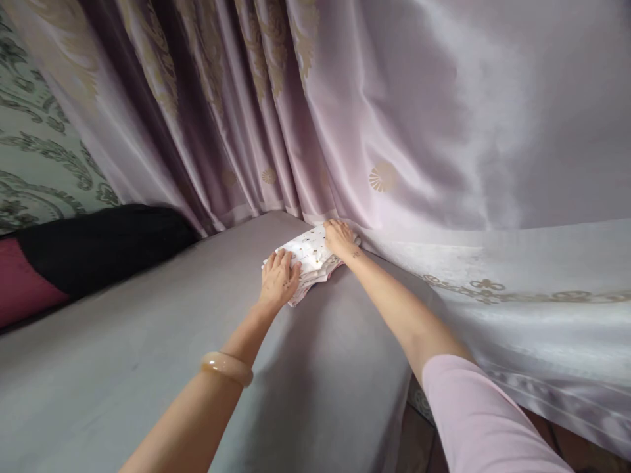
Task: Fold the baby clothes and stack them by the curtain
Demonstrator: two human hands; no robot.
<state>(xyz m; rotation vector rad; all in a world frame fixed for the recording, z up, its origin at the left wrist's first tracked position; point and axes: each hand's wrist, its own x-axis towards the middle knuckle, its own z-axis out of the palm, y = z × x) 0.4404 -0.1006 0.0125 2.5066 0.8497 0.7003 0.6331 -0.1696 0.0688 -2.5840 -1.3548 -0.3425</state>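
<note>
A small stack of folded white cloth (311, 249) with a scattered dark and tan print lies near the far corner of the grey-covered bed (197, 341). Several layers show along its near edge, with a little pink at the bottom. At its left end my left hand (280, 279) rests on top, fingers stretched out and slightly apart. My right hand (339, 238) is at the far right end, its fingers bent over the cloth; the fingertips are partly hidden. A pale bangle (227, 369) circles my left wrist.
Shiny mauve curtains (355, 118) with gold motifs hang right behind the bed and down its right side. A black and dark red bundle (98, 253) lies along the left edge, by a green patterned wall (39, 138). Dark floor (417, 440) shows at lower right.
</note>
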